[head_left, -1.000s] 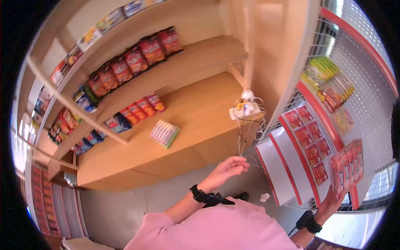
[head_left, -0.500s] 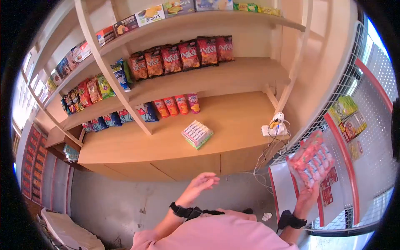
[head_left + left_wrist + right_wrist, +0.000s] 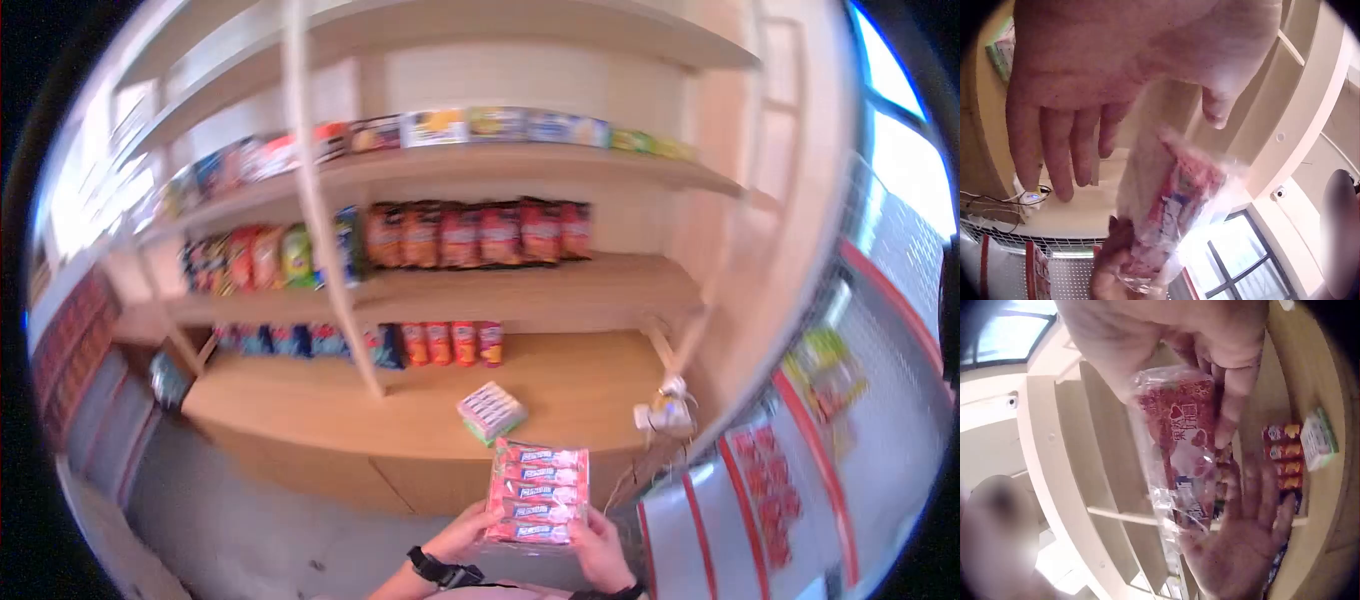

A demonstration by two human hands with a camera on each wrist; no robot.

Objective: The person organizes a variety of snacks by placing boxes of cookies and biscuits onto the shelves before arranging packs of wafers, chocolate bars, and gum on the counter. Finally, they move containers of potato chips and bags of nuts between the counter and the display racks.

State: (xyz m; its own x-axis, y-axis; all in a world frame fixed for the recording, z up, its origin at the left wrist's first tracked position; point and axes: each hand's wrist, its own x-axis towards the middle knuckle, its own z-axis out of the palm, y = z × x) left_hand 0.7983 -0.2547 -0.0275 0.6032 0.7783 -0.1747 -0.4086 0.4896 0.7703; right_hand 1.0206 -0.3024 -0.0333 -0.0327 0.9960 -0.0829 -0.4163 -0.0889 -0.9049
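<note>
A red-and-pink candy pack (image 3: 540,492) in clear wrap is held up in front of the chest, its rows of wrapped sticks facing up. My right hand (image 3: 600,552) grips its right side; in the right wrist view the thumb and fingers of that hand (image 3: 1210,344) close round one end of the pack (image 3: 1179,431). My left hand (image 3: 458,532) is at the left edge. In the left wrist view its fingers (image 3: 1057,150) are extended and spread, and the right wrist view shows its palm (image 3: 1235,559) turned up beside the pack's other end.
A second, pink-and-white pack (image 3: 492,408) lies on a green one on the wooden counter (image 3: 590,380). Shelves behind carry red snack bags (image 3: 480,235), boxes (image 3: 436,128) and orange tubes (image 3: 440,343). A white power strip with cables (image 3: 664,414) sits at the counter's right end, near a red-edged rack (image 3: 820,480).
My right hand has carried the candy pack from the rack on the right to the front of the body. The left hand has moved to its left edge, and the head view has turned and lifted toward the shelves.
</note>
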